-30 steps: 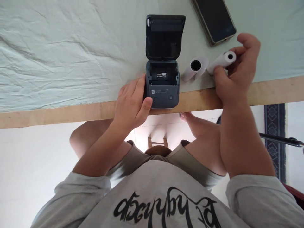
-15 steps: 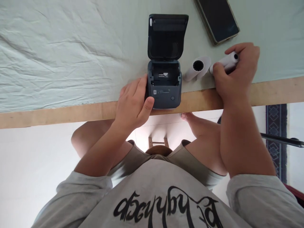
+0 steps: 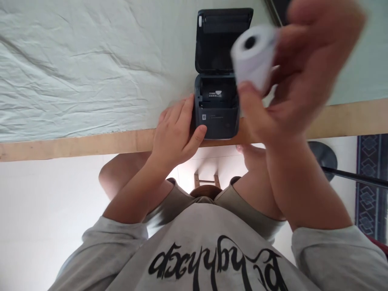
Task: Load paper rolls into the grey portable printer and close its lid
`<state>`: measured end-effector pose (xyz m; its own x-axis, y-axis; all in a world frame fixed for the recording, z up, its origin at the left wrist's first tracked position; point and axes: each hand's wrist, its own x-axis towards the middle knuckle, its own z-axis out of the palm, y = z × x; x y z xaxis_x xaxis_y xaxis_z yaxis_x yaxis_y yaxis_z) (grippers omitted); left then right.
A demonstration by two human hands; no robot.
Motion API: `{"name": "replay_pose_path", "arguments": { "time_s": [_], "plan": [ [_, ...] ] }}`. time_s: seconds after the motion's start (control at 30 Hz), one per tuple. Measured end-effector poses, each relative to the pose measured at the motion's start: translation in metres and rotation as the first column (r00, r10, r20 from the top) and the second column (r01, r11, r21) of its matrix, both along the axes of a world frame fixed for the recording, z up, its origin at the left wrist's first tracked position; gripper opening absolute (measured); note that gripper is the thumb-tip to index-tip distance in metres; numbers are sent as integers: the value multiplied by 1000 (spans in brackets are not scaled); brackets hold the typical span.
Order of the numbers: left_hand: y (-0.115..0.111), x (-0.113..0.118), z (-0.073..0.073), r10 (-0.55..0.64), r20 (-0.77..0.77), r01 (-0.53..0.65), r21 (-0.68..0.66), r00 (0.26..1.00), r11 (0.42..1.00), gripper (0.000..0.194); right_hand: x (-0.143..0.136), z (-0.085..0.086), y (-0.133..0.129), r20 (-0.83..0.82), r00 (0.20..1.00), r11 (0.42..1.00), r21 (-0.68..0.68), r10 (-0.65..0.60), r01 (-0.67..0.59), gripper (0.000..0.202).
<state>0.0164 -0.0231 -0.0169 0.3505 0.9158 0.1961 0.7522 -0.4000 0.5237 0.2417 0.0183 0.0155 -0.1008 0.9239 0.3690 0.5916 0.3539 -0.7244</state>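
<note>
A dark portable label printer (image 3: pixel 216 125) stands at the table edge with its lid (image 3: pixel 223 42) raised and its compartment exposed. My left hand (image 3: pixel 176 131) grips the printer's left side, fingers along the wall and thumb at the front corner. Held up in my right hand (image 3: pixel 303 76) is a white paper roll (image 3: pixel 254 60), its dark core hole facing up, just right of the printer. The thumb and fingers close around the roll; some motion blur softens them. Whatever lies on the table behind this hand is hidden.
Pale green cloth (image 3: pixel 100 68) covers the table, ending at a wooden edge (image 3: pixel 127 141). Part of a dark phone (image 3: pixel 277 10) shows at the top, behind my right hand. Below are my legs, a wooden stool (image 3: pixel 206 190) and a black stand base (image 3: pixel 324 159).
My right hand has lifted the paper roll off the cloth and carried it left, close to the printer. The second white roll is now out of sight. My left hand stays on the printer.
</note>
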Motion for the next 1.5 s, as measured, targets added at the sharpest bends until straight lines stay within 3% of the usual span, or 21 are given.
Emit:
{"name": "replay_pose_path", "arguments": {
  "time_s": [0.13,0.33,0.8,1.0,1.2,1.43,1.5],
  "plan": [
    [1,1,2,-4,-19,4,-1,1000,1000,70,-32,8,0,223,974,987,144,42,-75,28],
    [-1,3,9,13,0,-13,-77,1000,997,66,-28,11,6,336,939,987,108,73,-116,26],
    [-2,6,13,48,7,-47,-115,999,992,67,-26,11,7,292,955,998,-1,55,-57,19],
    [6,4,15,60,124,-42,-139,990,989,55,-24,10,-3,171,971,974,124,169,-192,19],
    [14,6,10,115,146,-98,-117,983,988,61,-17,6,-14,186,933,935,121,308,-333,21],
    [23,10,11,47,116,-34,-105,992,994,64,-8,0,-17,183,920,900,210,347,-382,9],
    [24,11,12,35,99,-25,-94,994,995,63,-6,1,-19,147,936,911,224,320,-346,5]
  ]
}}
